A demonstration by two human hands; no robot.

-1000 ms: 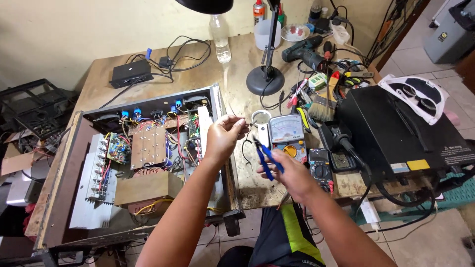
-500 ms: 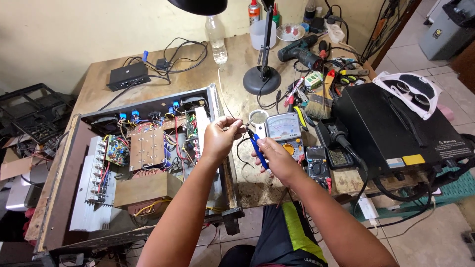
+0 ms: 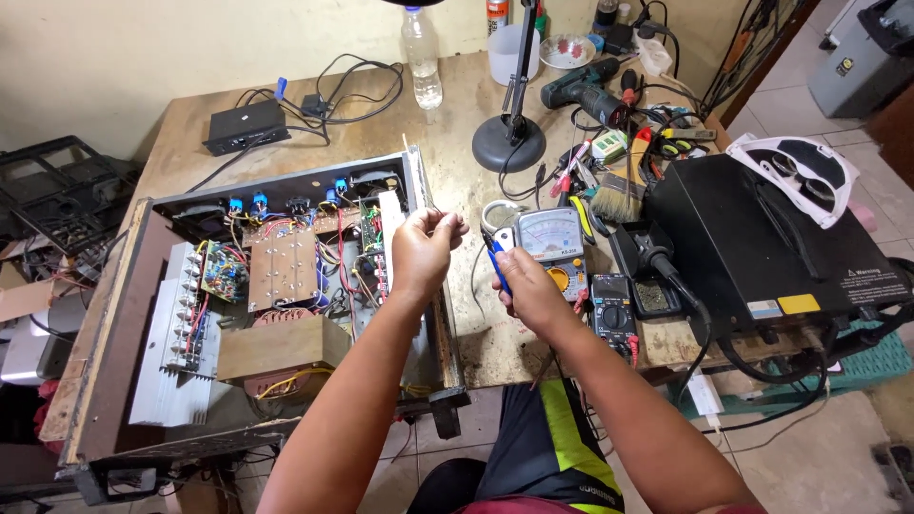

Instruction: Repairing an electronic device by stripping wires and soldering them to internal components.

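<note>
My left hand (image 3: 424, 249) is raised over the right edge of the open amplifier chassis (image 3: 286, 286), its fingers pinching the end of a thin wire (image 3: 473, 276) that loops down toward the table. My right hand (image 3: 528, 286) is closed on blue-handled pliers (image 3: 495, 265), held just right of the left hand, in front of the analog multimeter (image 3: 552, 243). The two hands are a short gap apart. The pliers' jaws point up toward the wire.
A digital multimeter (image 3: 609, 309) lies by my right wrist. A lamp base (image 3: 508, 148), brush (image 3: 614, 190), cordless drill (image 3: 590, 90), bottle (image 3: 421, 57) and tangled leads crowd the back. A black case (image 3: 762, 247) with a white visor (image 3: 800, 171) fills the right.
My right hand has brought the pliers up and left, from near the table's front edge to close beside my left hand. The left hand has stayed roughly in place with the wire.
</note>
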